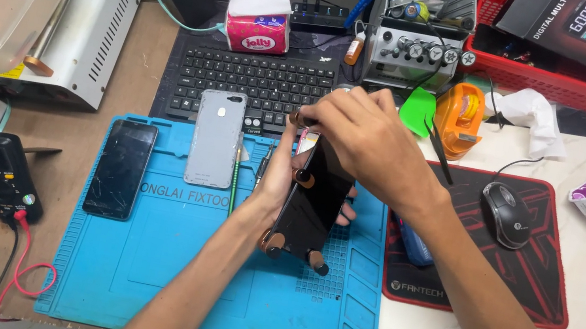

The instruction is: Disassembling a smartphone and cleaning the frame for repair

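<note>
My left hand [276, 179] holds a black phone [314, 204] upright and tilted over the blue work mat [153, 276]. Small round brown clamps sit on the phone's edges, two at its lower end and one on its left side. My right hand [362, 138] reaches over the phone's top end, fingers pinched on a clamp at the upper left corner. A grey phone back cover [215, 138] lies on the mat to the left. Further left lies a black phone with a cracked screen [120, 168].
A black keyboard [259, 82] and a tissue pack [258, 18] stand behind the mat. A multimeter [2, 173] with red lead lies left. At right are a mouse [506, 214] on a red-black pad, an orange tape dispenser [460, 120], tweezers [437, 146] and a red basket [567, 68].
</note>
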